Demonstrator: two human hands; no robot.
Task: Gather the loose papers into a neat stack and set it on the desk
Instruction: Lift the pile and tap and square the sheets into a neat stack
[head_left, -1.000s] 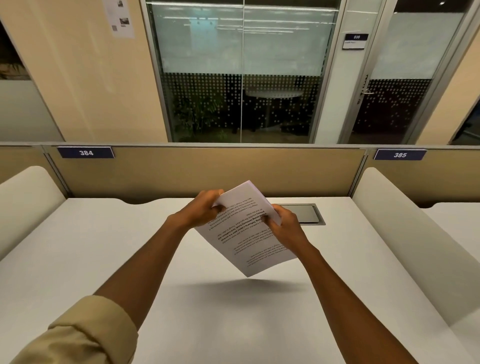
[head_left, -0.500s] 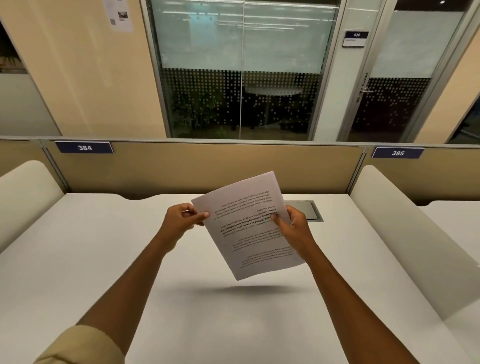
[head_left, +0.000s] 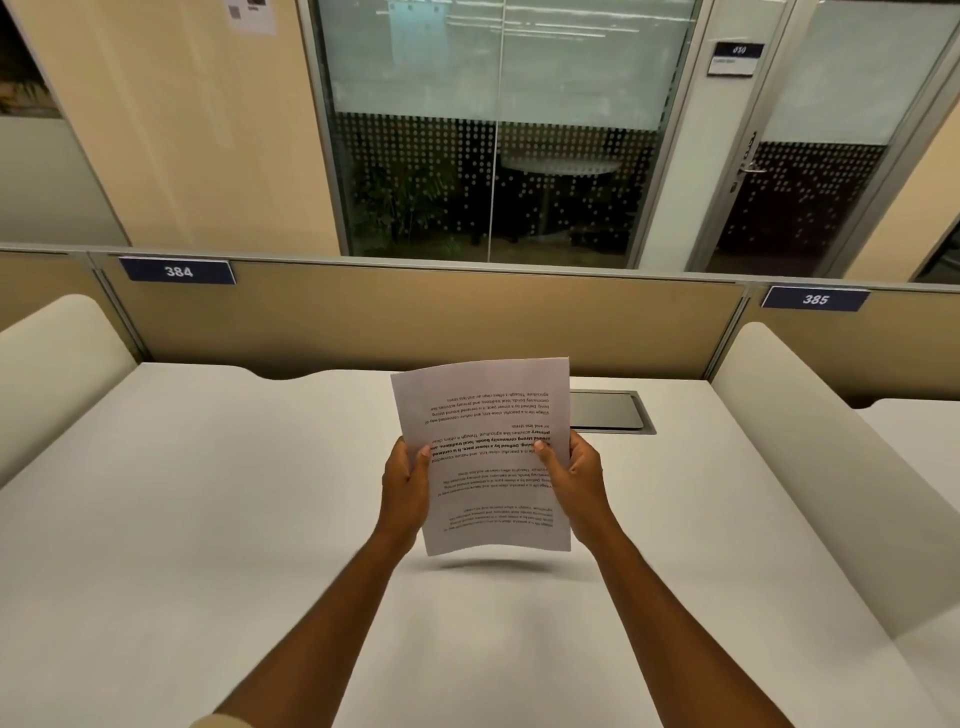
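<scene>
The person holds the papers (head_left: 480, 452) up in the air, near the middle of the tabletop (head_left: 208, 519), a bit toward its far edge. The left hand (head_left: 408, 488) pinches the left edge of the papers, thumb on top. The right hand (head_left: 574, 480) pinches the right edge the same way. Both hands are closed on the papers. The bottom edge hangs just above the tabletop and a thin shadow lies under it.

The sheets look lined up already, so the gathering step seems almost done. Next, the person would probably lower the papers flat onto the tabletop and let go with both hands. The hands should come down together so the sheets do not slide apart.
</scene>
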